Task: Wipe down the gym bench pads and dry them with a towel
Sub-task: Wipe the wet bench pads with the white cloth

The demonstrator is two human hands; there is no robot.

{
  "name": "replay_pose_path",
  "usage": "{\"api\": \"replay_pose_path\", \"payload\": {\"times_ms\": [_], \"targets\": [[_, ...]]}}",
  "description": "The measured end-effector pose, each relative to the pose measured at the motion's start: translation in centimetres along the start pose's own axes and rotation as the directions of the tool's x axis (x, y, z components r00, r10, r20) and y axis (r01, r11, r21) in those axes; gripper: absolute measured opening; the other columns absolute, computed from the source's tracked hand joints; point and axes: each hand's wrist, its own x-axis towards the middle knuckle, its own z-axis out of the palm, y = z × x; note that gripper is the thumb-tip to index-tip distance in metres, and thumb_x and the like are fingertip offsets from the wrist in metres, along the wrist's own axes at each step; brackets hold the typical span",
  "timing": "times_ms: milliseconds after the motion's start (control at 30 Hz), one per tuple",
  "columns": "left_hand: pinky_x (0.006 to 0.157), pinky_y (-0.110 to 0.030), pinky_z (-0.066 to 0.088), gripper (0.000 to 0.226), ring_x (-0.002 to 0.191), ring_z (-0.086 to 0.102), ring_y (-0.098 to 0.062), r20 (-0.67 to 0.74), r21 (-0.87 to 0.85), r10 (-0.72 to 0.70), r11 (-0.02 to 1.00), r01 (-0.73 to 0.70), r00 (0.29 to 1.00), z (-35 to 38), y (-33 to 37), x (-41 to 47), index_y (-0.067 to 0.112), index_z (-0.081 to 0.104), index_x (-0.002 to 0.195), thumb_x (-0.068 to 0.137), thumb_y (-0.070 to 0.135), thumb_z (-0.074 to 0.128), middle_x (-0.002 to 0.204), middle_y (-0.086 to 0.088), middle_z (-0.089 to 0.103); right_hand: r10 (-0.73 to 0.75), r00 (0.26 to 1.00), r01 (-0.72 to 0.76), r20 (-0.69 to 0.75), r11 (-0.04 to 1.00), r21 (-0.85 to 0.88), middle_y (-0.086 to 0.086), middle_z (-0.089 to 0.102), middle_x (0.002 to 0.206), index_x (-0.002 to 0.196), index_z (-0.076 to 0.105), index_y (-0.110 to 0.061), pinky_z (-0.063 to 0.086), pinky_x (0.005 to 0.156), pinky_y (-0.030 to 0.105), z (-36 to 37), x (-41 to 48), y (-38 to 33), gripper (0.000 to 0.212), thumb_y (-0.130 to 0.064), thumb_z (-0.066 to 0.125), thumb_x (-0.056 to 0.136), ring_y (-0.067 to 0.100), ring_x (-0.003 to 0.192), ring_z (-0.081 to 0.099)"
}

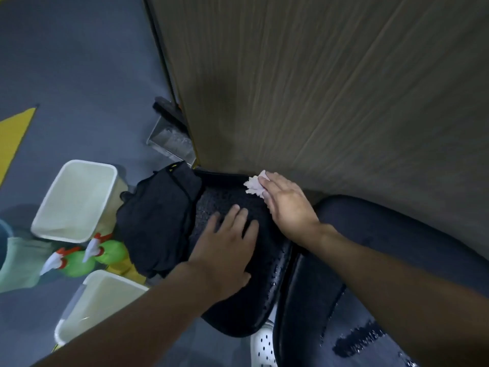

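While your left hand (225, 250) is lying flat on the wet black bench pad (246, 308), fingers spread and holding nothing, your right hand (285, 207) is pressing a crumpled pale wipe (252, 185) onto the pad's far edge, just beside the wood-grain wall (330, 88), with its fingers nearly straight over the wipe. A dark towel (156, 221) is lying over the pad's left side, and green spray bottles (105, 251) are standing between two white bins (76, 200).

Glossy wet black bench pad (238, 300), matt wood-grain wall (330, 88), perhaps paper wipe (254, 184).
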Motion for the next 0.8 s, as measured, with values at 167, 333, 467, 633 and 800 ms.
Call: {"api": "replay_pose_path", "payload": {"times_ms": [167,333,467,633,800], "targets": [[0.116,-0.059,-0.003,0.082,0.147,-0.021,-0.036,-0.038,-0.135,-0.007,0.991,0.002,0.999,2.2,4.5,0.5,0.014,-0.003,0.154,0.095,0.049,0.041,0.16,-0.021,-0.018,0.318,0.901,-0.185,-0.294,0.897,0.402,0.012,0.067,0.112,0.115,0.067,-0.001,0.04,0.094,0.019,-1.7,-4.6,-0.2,0.026,-0.003,0.044,0.102,0.027,0.107,0.063],[0.103,-0.073,-0.016,0.068,0.139,-0.04,-0.032,-0.105,-0.16,-0.022,0.987,0.005,0.994,4.3,6.9,1.1,0.023,-0.009,0.155,0.099,0.05,0.018,0.155,-0.012,-0.037,0.342,0.843,-0.2,-0.415,0.916,0.348,0.002,0.054,0.135,0.13,0.057,-0.014,0.032,0.114,0.037,-5.0,-11.2,-0.2,0.032,-0.019,0.035,0.107,0.019,0.13,0.047],[0.099,-0.078,-0.015,0.058,0.14,-0.036,-0.038,-0.231,-0.06,-0.016,0.998,0.003,0.973,6.2,7.0,1.6,0.043,-0.008,0.151,0.097,0.052,0.012,0.156,-0.01,-0.036,0.323,0.944,-0.328,-0.061,0.936,-0.123,-0.002,0.019,0.164,0.153,0.029,-0.022,-0.003,0.123,0.047,-3.5,-14.5,0.8,0.049,-0.026,0.025,0.105,0.015,0.153,0.003],[0.101,-0.08,-0.007,0.057,0.147,-0.015,-0.042,-0.337,-0.032,-0.004,0.999,-0.008,0.941,7.3,6.7,2.1,0.045,0.013,0.151,0.095,0.05,0.018,0.163,-0.014,-0.01,0.31,0.949,-0.279,0.062,0.913,-0.298,0.0,-0.014,0.166,0.158,-0.005,-0.023,-0.01,0.122,0.04,-1.3,-13.6,1.7,0.058,-0.037,0.013,0.105,0.015,0.151,-0.017],[0.1,-0.081,0.0,0.056,0.148,-0.004,-0.043,-0.39,-0.01,0.003,1.0,-0.008,0.921,8.0,6.7,2.5,0.042,0.025,0.149,0.093,0.05,0.023,0.163,-0.016,0.005,0.391,0.92,-0.38,-0.03,0.868,-0.321,0.003,-0.013,0.166,0.158,-0.004,-0.023,-0.008,0.122,0.044,-0.6,-10.3,3.6,0.06,-0.041,0.012,0.104,0.02,0.152,-0.016]]}}
